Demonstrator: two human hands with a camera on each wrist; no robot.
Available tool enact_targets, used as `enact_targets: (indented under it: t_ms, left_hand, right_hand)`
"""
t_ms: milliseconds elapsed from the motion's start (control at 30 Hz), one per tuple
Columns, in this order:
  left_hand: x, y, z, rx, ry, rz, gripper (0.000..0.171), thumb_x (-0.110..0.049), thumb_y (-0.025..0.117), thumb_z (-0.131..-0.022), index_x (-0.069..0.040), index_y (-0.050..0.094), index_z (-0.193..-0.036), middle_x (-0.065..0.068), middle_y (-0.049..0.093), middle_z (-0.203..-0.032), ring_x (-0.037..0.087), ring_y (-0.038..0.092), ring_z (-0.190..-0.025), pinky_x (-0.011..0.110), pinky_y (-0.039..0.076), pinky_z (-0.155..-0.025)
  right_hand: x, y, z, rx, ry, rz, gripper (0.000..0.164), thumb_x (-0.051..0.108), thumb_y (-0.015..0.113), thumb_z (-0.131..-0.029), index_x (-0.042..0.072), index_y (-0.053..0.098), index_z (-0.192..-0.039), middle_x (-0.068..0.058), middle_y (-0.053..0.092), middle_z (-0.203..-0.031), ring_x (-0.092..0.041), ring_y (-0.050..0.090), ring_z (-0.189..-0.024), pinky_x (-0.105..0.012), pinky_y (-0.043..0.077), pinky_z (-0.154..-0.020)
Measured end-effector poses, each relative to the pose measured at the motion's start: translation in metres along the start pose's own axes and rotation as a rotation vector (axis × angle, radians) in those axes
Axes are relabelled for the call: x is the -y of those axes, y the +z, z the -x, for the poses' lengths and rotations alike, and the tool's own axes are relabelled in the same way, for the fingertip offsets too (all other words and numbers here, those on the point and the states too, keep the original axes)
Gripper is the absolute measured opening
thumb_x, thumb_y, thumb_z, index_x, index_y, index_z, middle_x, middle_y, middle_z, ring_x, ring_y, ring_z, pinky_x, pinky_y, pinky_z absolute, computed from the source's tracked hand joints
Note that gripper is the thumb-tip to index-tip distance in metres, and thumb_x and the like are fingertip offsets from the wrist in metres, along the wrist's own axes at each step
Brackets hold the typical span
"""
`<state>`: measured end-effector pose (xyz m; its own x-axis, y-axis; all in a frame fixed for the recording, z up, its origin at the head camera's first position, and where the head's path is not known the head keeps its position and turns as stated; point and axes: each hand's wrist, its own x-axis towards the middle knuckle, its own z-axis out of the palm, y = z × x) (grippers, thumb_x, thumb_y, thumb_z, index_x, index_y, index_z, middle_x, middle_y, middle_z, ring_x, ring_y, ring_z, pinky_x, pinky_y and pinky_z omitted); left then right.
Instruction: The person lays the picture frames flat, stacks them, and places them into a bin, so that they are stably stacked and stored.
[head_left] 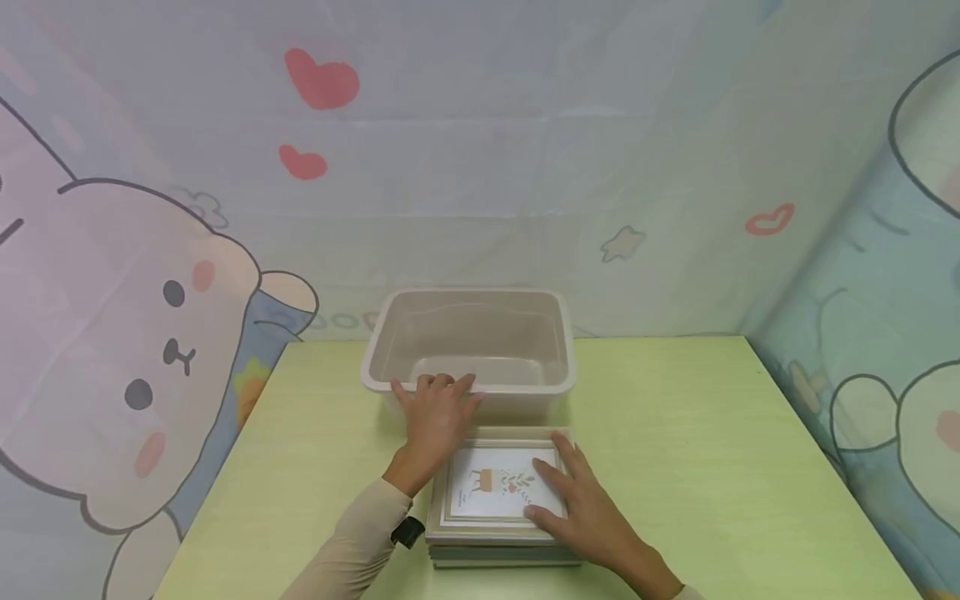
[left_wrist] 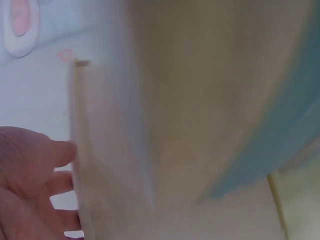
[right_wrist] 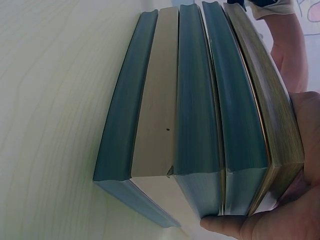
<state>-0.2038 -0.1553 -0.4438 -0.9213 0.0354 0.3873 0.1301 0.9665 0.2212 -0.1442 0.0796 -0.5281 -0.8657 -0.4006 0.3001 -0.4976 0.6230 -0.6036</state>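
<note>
Your left hand [head_left: 435,417] lies with straight fingers over the near rim of the beige plastic bin [head_left: 471,350], which stands on the green table [head_left: 712,467] just behind the stack of picture frames [head_left: 501,508]. Your right hand [head_left: 581,500] rests flat on the top frame, fingers spread over its glass; in the right wrist view the thumb [right_wrist: 235,225] hooks under the corner of the stack of picture frames [right_wrist: 200,110].

Hazards from this position:
- The stack holds five frames with rounded edges, gripped from one side only. If you lift at that corner alone, the lower frames are likely to slide apart and drop to the table
- The bin looks light. Downward pressure on its near rim may tip it toward the stack
- The left wrist view is blurred; contact there cannot be confirmed
</note>
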Motion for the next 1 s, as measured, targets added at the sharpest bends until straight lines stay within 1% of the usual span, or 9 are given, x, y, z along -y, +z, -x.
enact_targets:
  t_ms: [200, 267, 400, 533, 633, 700, 767, 933, 1000]
  left_hand:
    - [0.008, -0.012, -0.001, 0.136, 0.035, 0.097, 0.039, -0.038, 0.059, -0.099, -0.018, 0.065, -0.132, 0.016, 0.065, -0.128, 0.041, 0.054, -0.125, 0.081, 0.018, -0.106]
    - [0.014, -0.017, -0.002, 0.154, 0.036, 0.137, 0.039, -0.036, 0.06, -0.098, -0.016, 0.066, -0.131, 0.019, 0.063, -0.132, 0.043, 0.052, -0.127, 0.077, 0.021, -0.108]
    - [0.031, -0.023, -0.002, 0.12, -0.004, 0.159, 0.041, -0.037, 0.065, -0.095, -0.012, 0.069, -0.127, 0.025, 0.055, -0.14, 0.047, 0.046, -0.133, 0.073, 0.025, -0.109]
    - [0.052, -0.024, -0.003, 0.077, -0.067, 0.146, 0.045, -0.039, 0.067, -0.093, -0.007, 0.07, -0.124, 0.031, 0.043, -0.148, 0.052, 0.035, -0.14, 0.074, 0.024, -0.11]
    - [0.065, -0.024, -0.003, 0.06, -0.066, 0.187, 0.043, -0.035, 0.069, -0.093, -0.001, 0.071, -0.12, 0.035, 0.04, -0.149, 0.053, 0.033, -0.141, 0.072, 0.027, -0.109]
    - [0.07, -0.024, -0.003, 0.053, -0.055, 0.22, 0.042, -0.033, 0.07, -0.092, 0.001, 0.072, -0.118, 0.037, 0.039, -0.149, 0.053, 0.033, -0.141, 0.072, 0.028, -0.109]
    - [0.073, -0.024, -0.003, 0.045, -0.047, 0.242, 0.042, -0.033, 0.071, -0.092, 0.001, 0.072, -0.116, 0.038, 0.034, -0.151, 0.055, 0.029, -0.143, 0.074, 0.025, -0.11]
    - [0.079, -0.021, -0.003, 0.05, -0.054, 0.238, 0.046, -0.038, 0.072, -0.091, -0.001, 0.073, -0.117, 0.038, 0.021, -0.157, 0.063, 0.011, -0.145, 0.073, 0.017, -0.114]
    - [0.08, -0.02, -0.003, 0.049, -0.051, 0.234, 0.047, -0.039, 0.072, -0.09, -0.001, 0.072, -0.118, 0.038, 0.019, -0.158, 0.064, 0.009, -0.144, 0.072, 0.017, -0.115]
  right_hand:
    - [-0.001, 0.0, 0.001, -0.027, -0.017, 0.023, 0.064, 0.049, 0.071, -0.087, 0.005, 0.063, -0.134, -0.023, 0.03, -0.161, -0.06, 0.031, -0.14, -0.072, 0.042, -0.098]
    - [-0.001, 0.0, 0.001, -0.027, -0.008, 0.019, 0.064, 0.049, 0.071, -0.087, 0.006, 0.063, -0.134, -0.022, 0.029, -0.161, -0.059, 0.03, -0.141, -0.072, 0.041, -0.099]
    - [-0.001, 0.001, 0.001, -0.002, 0.017, 0.001, 0.066, 0.05, 0.071, -0.087, 0.008, 0.062, -0.136, -0.018, 0.026, -0.164, -0.056, 0.026, -0.144, -0.072, 0.039, -0.102]
    - [-0.001, 0.002, 0.002, 0.015, 0.028, -0.001, 0.066, 0.049, 0.072, -0.086, 0.008, 0.062, -0.137, -0.017, 0.026, -0.164, -0.055, 0.026, -0.145, -0.07, 0.038, -0.104]
    - [-0.001, 0.001, 0.002, 0.009, 0.023, 0.008, 0.066, 0.049, 0.072, -0.086, 0.007, 0.062, -0.136, -0.018, 0.026, -0.164, -0.055, 0.027, -0.144, -0.07, 0.039, -0.104]
    - [-0.002, 0.0, 0.001, 0.002, 0.017, 0.015, 0.065, 0.049, 0.072, -0.086, 0.007, 0.062, -0.136, -0.018, 0.027, -0.163, -0.055, 0.027, -0.144, -0.07, 0.04, -0.103]
    - [-0.002, -0.001, 0.001, -0.001, 0.013, 0.014, 0.065, 0.049, 0.072, -0.086, 0.008, 0.062, -0.136, -0.018, 0.027, -0.164, -0.055, 0.027, -0.144, -0.07, 0.04, -0.102]
    - [-0.001, -0.001, 0.001, 0.015, 0.028, 0.006, 0.066, 0.05, 0.071, -0.087, 0.009, 0.061, -0.138, -0.016, 0.025, -0.164, -0.054, 0.026, -0.145, -0.071, 0.039, -0.103]
    - [-0.001, -0.001, 0.001, 0.019, 0.036, 0.009, 0.066, 0.051, 0.071, -0.087, 0.009, 0.061, -0.138, -0.016, 0.025, -0.165, -0.053, 0.025, -0.146, -0.07, 0.039, -0.103]
